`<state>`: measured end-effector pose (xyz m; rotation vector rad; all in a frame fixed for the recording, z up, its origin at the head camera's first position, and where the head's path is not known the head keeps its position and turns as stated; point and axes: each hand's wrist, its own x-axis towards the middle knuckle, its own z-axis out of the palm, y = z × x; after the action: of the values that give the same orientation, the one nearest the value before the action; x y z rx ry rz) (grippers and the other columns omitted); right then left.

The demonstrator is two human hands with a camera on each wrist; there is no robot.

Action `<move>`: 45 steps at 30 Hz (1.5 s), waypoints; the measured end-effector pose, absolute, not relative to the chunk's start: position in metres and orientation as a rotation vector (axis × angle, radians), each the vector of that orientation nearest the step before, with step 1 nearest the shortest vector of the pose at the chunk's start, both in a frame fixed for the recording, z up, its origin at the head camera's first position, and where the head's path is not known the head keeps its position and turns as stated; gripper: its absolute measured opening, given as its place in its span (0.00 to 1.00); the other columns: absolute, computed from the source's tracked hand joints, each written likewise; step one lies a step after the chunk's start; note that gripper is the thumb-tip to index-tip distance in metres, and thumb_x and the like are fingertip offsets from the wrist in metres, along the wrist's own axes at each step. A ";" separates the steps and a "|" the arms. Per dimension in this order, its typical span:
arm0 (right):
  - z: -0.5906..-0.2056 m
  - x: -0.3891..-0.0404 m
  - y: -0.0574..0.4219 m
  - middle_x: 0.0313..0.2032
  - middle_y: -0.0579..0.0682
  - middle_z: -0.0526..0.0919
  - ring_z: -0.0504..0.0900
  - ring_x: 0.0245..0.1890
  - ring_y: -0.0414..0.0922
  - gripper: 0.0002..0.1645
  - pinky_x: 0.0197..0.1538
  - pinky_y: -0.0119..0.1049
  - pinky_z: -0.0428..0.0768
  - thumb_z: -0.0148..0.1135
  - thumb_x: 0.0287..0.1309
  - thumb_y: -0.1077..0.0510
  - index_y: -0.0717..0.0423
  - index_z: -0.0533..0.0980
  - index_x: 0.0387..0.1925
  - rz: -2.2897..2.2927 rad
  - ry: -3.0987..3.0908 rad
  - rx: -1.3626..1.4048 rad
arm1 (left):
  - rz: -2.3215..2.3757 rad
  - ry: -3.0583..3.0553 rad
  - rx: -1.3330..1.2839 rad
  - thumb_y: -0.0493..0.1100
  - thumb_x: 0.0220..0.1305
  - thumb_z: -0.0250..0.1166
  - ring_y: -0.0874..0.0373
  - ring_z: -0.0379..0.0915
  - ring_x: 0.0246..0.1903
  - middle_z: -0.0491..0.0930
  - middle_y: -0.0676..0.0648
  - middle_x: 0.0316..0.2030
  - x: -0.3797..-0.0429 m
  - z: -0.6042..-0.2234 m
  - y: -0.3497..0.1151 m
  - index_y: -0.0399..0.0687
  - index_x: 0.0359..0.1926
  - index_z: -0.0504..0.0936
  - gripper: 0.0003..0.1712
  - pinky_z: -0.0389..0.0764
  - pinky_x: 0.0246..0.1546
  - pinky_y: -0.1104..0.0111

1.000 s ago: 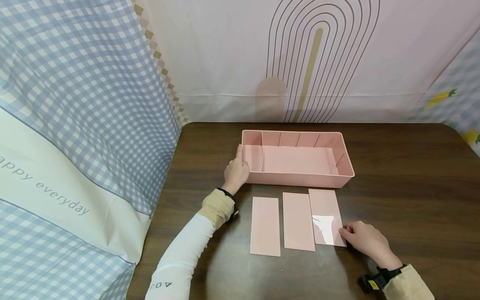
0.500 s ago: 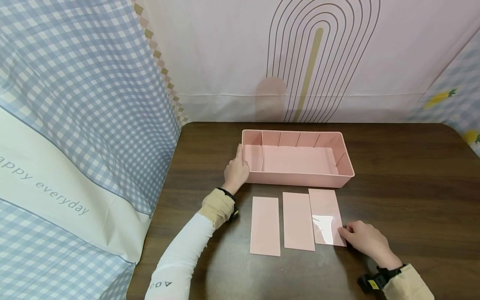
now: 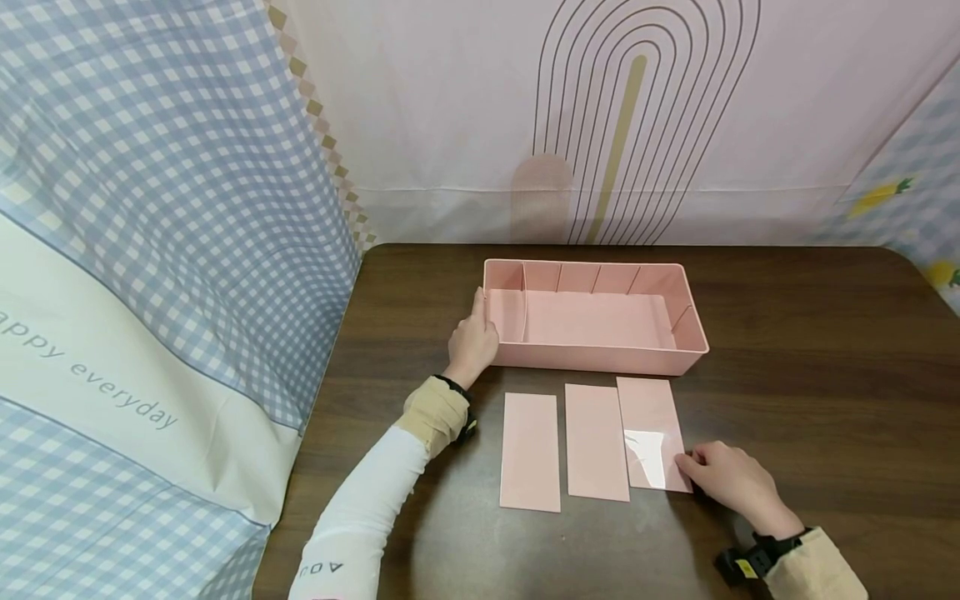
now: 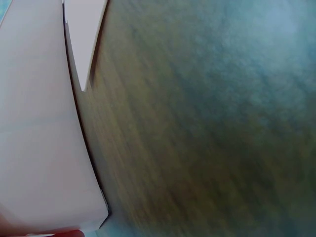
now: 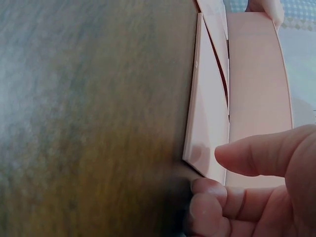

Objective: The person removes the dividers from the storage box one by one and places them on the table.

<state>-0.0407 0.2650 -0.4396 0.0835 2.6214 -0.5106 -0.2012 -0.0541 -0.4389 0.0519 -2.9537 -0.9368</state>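
I have my left hand (image 3: pixel 474 342) on the left end of the pink tray (image 3: pixel 585 359), index straight along its wall, can't tell if the other fingers clamp; tray sits far side of the table (image 3: pixel 810 358), upright divider (image 3: pixel 525 304) near its left end. Nearer, left to right, lying flat: left panel (image 3: pixel 530 454), middle panel (image 3: pixel 597 442), right panel (image 3: pixel 651 408). My right hand (image 3: pixel 731 479) is at the last one's right edge, thumb and curled fingers apart.

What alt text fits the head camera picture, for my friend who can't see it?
A person's left hand touches the left end of an open pink box on a brown table. Three pink panels lie in front, the right hand at the edge of the rightmost panel.
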 end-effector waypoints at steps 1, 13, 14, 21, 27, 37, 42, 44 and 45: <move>-0.439 -0.041 0.265 0.15 0.47 0.67 0.65 0.17 0.43 0.20 0.21 0.34 0.58 0.48 0.56 0.48 0.53 0.68 0.14 -0.511 2.622 0.083 | -0.940 -2.953 0.050 0.40 0.61 0.42 0.51 0.70 0.17 0.79 0.39 0.26 -0.201 -0.439 -0.054 0.51 0.68 0.49 0.32 0.64 0.14 0.64; -0.428 -0.049 0.256 0.12 0.45 0.62 0.63 0.15 0.42 0.22 0.19 0.33 0.56 0.49 0.56 0.47 0.54 0.65 0.12 -0.581 2.678 0.076 | -0.960 -2.960 0.045 0.40 0.62 0.42 0.55 0.62 0.12 0.70 0.45 0.14 -0.201 -0.439 -0.054 0.50 0.68 0.48 0.32 0.60 0.11 0.67; -0.426 -0.050 0.255 0.12 0.45 0.62 0.62 0.15 0.41 0.22 0.19 0.33 0.56 0.49 0.56 0.47 0.54 0.65 0.12 -0.587 2.685 0.073 | -0.962 -2.960 0.044 0.40 0.62 0.42 0.54 0.63 0.12 0.70 0.44 0.15 -0.202 -0.439 -0.054 0.50 0.68 0.48 0.32 0.60 0.11 0.67; -0.421 -0.057 0.247 0.11 0.44 0.60 0.60 0.13 0.41 0.21 0.17 0.32 0.55 0.50 0.56 0.49 0.54 0.64 0.12 -0.626 2.781 0.040 | -0.960 -2.964 0.050 0.40 0.62 0.42 0.54 0.64 0.13 0.71 0.44 0.15 -0.202 -0.440 -0.054 0.51 0.68 0.48 0.32 0.60 0.12 0.66; -0.418 -0.062 0.242 0.11 0.44 0.62 0.62 0.13 0.41 0.18 0.17 0.32 0.56 0.51 0.55 0.51 0.54 0.67 0.13 -0.655 2.844 -0.001 | -0.960 -2.960 0.042 0.40 0.62 0.42 0.54 0.65 0.13 0.72 0.44 0.16 -0.201 -0.439 -0.054 0.50 0.68 0.48 0.32 0.61 0.12 0.66; -0.418 -0.064 0.239 0.10 0.44 0.63 0.63 0.13 0.41 0.17 0.17 0.31 0.57 0.51 0.56 0.52 0.54 0.68 0.15 -0.708 2.918 -0.039 | -0.951 -2.944 0.043 0.40 0.61 0.42 0.49 0.72 0.20 0.79 0.39 0.29 -0.202 -0.440 -0.054 0.50 0.68 0.50 0.32 0.65 0.15 0.63; -0.418 -0.064 0.237 0.11 0.45 0.63 0.63 0.13 0.41 0.17 0.17 0.31 0.57 0.51 0.56 0.52 0.55 0.69 0.16 -0.741 2.932 -0.029 | -0.954 -2.944 0.040 0.40 0.61 0.42 0.50 0.72 0.19 0.79 0.39 0.26 -0.201 -0.440 -0.054 0.50 0.67 0.50 0.32 0.64 0.15 0.63; -0.418 -0.065 0.236 0.11 0.45 0.64 0.63 0.13 0.41 0.18 0.17 0.31 0.57 0.51 0.57 0.51 0.55 0.70 0.16 -0.759 2.938 -0.025 | -0.955 -2.943 0.042 0.40 0.61 0.42 0.50 0.71 0.18 0.78 0.39 0.25 -0.201 -0.440 -0.054 0.50 0.67 0.50 0.32 0.64 0.14 0.64; -0.418 -0.065 0.236 0.11 0.45 0.64 0.63 0.13 0.41 0.17 0.17 0.31 0.58 0.51 0.57 0.51 0.55 0.70 0.16 -0.767 2.943 -0.023 | -0.955 -2.943 0.043 0.40 0.61 0.42 0.50 0.71 0.18 0.78 0.39 0.25 -0.201 -0.440 -0.054 0.50 0.67 0.50 0.32 0.64 0.14 0.64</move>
<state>-0.0648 0.2355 -0.4178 -0.0233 2.9428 -0.7666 -0.2013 -0.0544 -0.4399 0.0432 -2.9432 -0.9549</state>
